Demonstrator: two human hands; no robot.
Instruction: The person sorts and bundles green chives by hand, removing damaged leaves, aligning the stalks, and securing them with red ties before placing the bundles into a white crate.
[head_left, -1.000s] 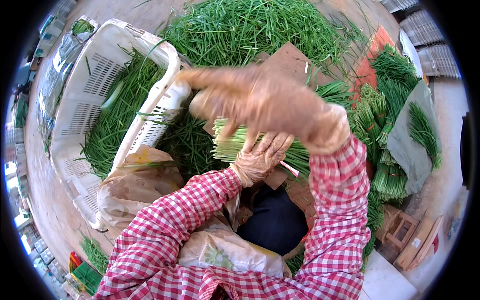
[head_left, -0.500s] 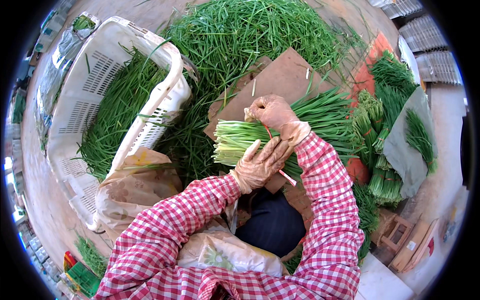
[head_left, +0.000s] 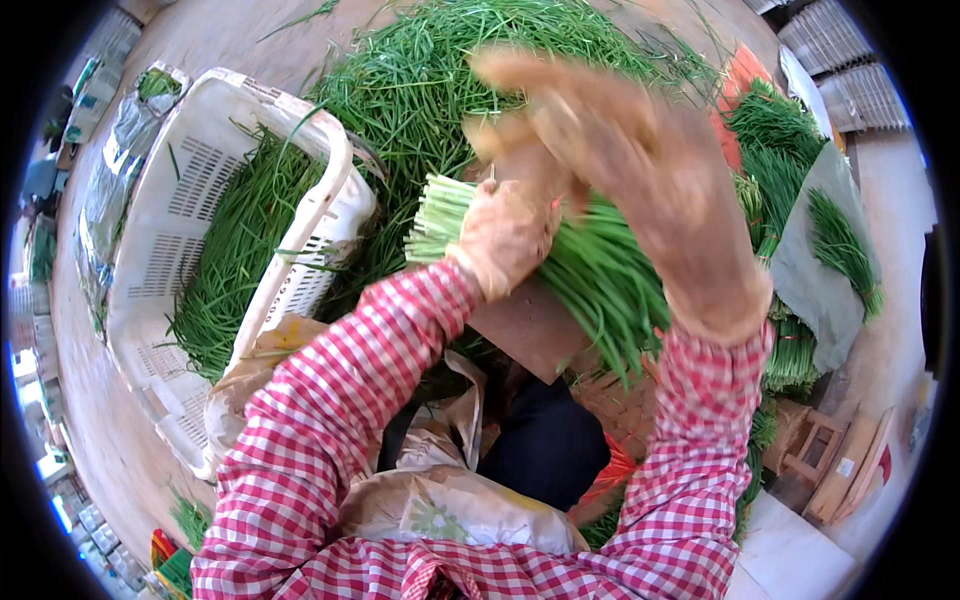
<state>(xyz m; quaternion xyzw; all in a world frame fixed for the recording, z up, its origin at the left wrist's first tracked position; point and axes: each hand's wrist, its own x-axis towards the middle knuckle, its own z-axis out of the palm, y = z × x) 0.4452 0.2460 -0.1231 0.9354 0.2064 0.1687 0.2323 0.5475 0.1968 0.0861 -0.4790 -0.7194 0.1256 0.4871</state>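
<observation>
A bunch of garlic chives (head_left: pixel 610 275), pale stems to the left and green leaves to the right, lies across a brown board. My left hand (head_left: pixel 505 228), in a thin tan glove, is closed over it near the stems. My gloved right hand (head_left: pixel 620 165) is raised above the bunch, large and blurred. Its fingers point up and left, smeared by motion, so I cannot make out what they hold, if anything. It covers part of the bunch. A trace of red tie shows beside my left hand.
Left stands a white slotted basket (head_left: pixel 225 260) with loose chives. A heap of chives (head_left: pixel 420 90) spreads at the back. On the right lie tied bunches (head_left: pixel 790 365), a grey sheet (head_left: pixel 815 270) and wooden pieces (head_left: pixel 840 475). The brown board (head_left: pixel 535 325) is under the bunch.
My right hand has lifted from the bunch, up and right. My left hand has moved up and now closes over the stems. The leaf ends of the bunch have swung down toward me.
</observation>
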